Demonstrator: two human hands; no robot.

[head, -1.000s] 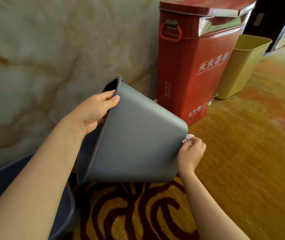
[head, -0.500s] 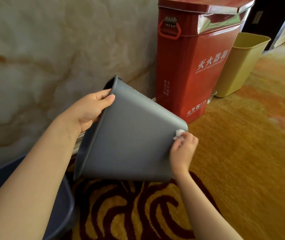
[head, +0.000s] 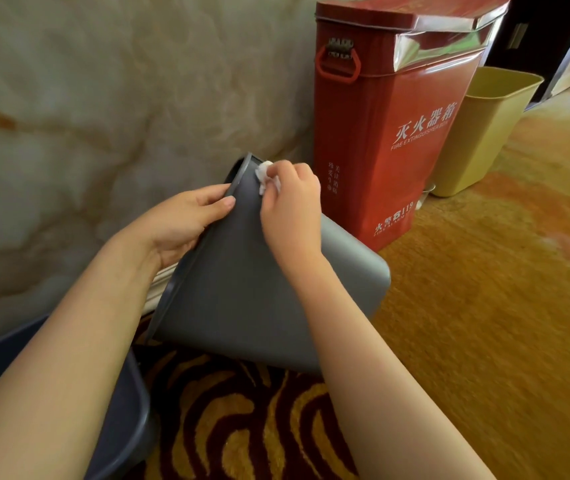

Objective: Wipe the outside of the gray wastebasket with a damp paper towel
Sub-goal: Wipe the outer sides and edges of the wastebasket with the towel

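The gray wastebasket (head: 242, 289) is held tipped on its side above the patterned carpet (head: 242, 420), its open mouth turned up and toward the marble wall (head: 86, 98) and its closed base pointing down and to the right, toward the red fire extinguisher box (head: 380, 133). Its long axis is thus seen to run from the rim at upper left to the base at lower right. The rim is gripped by the left hand (head: 183, 223), thumb laid over the outer face, the other fingers hidden behind the edge and judged to be curled inside. A crumpled white paper towel (head: 265, 174) is pinched in the clenched fingers of the right hand (head: 290, 206) and is pressed against the outer wall just below the rim, very near the left thumb. Whether the towel is damp cannot be told.

The wiping is judged to be under way on the upward-facing side. Since the towel lies at the mouth end, nearly all of the unwiped length is taken to lie down-slope, away from the fingers and toward the base; a stroke drawn along the long axis would be called for, the right hand being the nearer to that surface. The underside and the wall-facing side are hidden and would need the basket to be turned by the left hand. A yellow wastebasket (head: 477, 133) stands beyond the box, and a dark blue bin (head: 121, 427) lies at lower left
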